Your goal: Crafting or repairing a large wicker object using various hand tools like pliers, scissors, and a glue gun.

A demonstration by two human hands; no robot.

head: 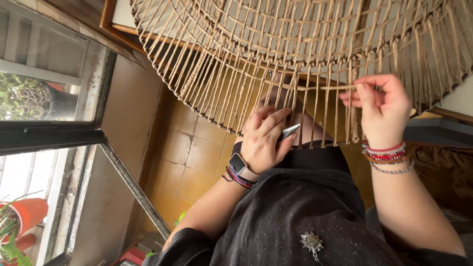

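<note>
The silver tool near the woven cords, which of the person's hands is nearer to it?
Left. The left hand holds the silver tool in its fingers. The right hand is off to the side, pinching a horizontal cord of the woven piece.

We see a round woven frame (295, 44) of tan twisted cord, matt and rough, with loose strands hanging from its dark rim. Our left hand (263, 140) holds a small tool (290, 131) that looks like smooth, shiny metal. Our right hand (382, 106) pinches one cord strand. Beaded bracelets (389, 156) look glossy; our black garment (305, 216) is soft cloth with a fine sparkle. The floor tiles (189, 157) are dull ochre and worn.
</note>
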